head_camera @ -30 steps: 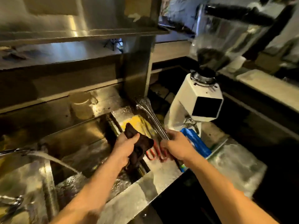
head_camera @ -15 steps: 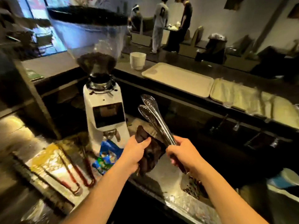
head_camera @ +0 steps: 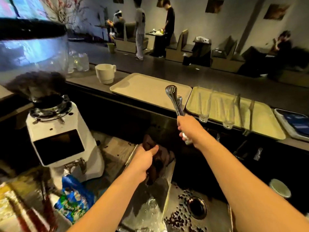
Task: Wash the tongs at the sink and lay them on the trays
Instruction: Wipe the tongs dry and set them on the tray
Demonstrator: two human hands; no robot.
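Note:
My right hand (head_camera: 189, 129) grips the handle end of a pair of steel tongs (head_camera: 174, 99) and holds them out over the raised counter, their perforated tips between a beige tray (head_camera: 142, 87) and a second, yellowish tray (head_camera: 260, 124). The second tray carries other clear and metal tongs (head_camera: 242, 109). Lower down, my left hand (head_camera: 145, 160) clutches a dark brown cloth (head_camera: 160, 161) above the steel worktop. More tongs with red handles (head_camera: 28, 213) lie blurred at the bottom left.
A white coffee grinder (head_camera: 61, 136) stands left, a blue packet (head_camera: 73, 201) at its base. A small steel sink (head_camera: 185, 213) with scattered coffee beans lies below my arms. A white mug (head_camera: 104, 73) sits on the counter. People stand among tables behind.
The view swung right from the wash sink to the counter. My right hand carried the tongs up and away toward the trays; my left hand kept the cloth and stayed low.

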